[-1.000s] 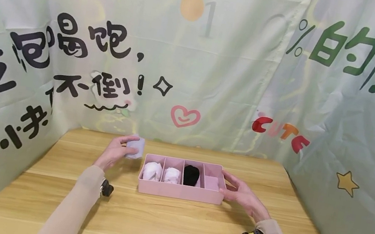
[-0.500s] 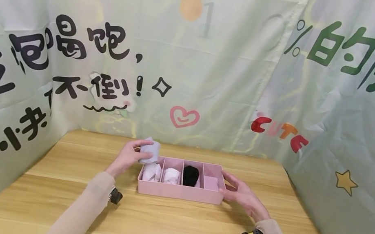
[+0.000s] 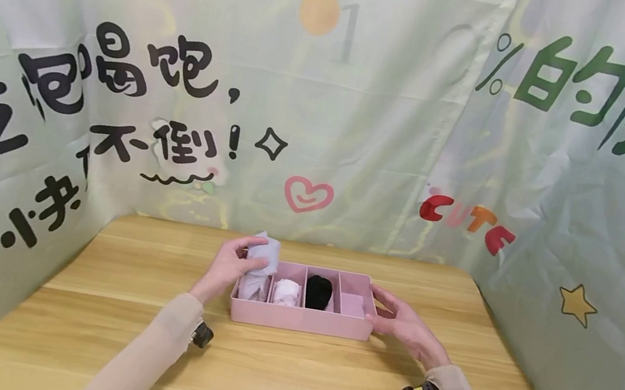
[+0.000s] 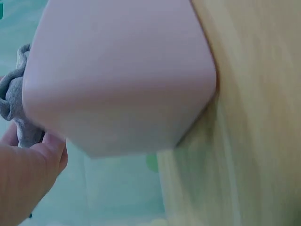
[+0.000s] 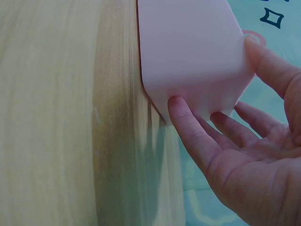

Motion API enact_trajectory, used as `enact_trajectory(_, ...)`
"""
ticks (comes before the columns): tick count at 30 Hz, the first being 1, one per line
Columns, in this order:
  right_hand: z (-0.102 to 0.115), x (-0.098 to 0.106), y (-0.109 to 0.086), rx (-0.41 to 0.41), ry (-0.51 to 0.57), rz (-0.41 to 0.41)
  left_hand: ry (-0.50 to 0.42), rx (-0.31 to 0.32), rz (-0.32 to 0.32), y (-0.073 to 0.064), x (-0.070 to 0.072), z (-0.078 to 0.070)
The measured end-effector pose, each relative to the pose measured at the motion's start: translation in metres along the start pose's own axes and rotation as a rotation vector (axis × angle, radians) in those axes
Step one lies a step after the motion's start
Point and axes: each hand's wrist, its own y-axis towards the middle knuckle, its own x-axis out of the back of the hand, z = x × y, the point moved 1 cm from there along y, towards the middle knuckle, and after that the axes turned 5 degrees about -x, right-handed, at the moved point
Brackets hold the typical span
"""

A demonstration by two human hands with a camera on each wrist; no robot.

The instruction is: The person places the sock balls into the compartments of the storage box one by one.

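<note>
In the head view my left hand (image 3: 229, 264) pinches a balled pair of grey socks (image 3: 264, 254) above the left end of a pink divided box (image 3: 300, 321). Folded cuffs show on the socks in the left wrist view, partly hidden by the box. White balled socks (image 3: 254, 286) fill the leftmost compartment, more white socks (image 3: 287, 292) the second, and black socks (image 3: 318, 292) the third. No socks show in the right compartment. My right hand (image 3: 405, 324) rests its fingertips and thumb on the box's right end, fingers mostly straight in the right wrist view.
The box stands on a wooden table (image 3: 281, 383). Printed fabric (image 3: 385, 131) hangs behind the table and along both sides. Each wrist wears a small black camera.
My left hand has carried the grey socks rightward, from beside the box to above its left compartment. The right hand and the box have stayed in place.
</note>
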Motion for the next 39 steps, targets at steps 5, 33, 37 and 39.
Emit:
enact_trajectory(5,-0.003,-0.001,0.001,-0.014,-0.009,-0.016,-0.025,0.0,-0.003,-0.004,-0.014,0.001)
enact_trajectory(33,0.003,0.003,0.003,-0.014,-0.021,-0.018,-0.028,-0.093,0.016,-0.006,-0.075,-0.005)
enact_trajectory(37,0.001,0.001,0.002,-0.008,-0.019,-0.011,-0.035,-0.09,0.036,-0.006,-0.083,-0.001)
enact_trajectory(39,0.001,0.001,0.002,-0.01,-0.014,-0.011,-0.048,-0.082,0.054,-0.006,-0.087,0.0)
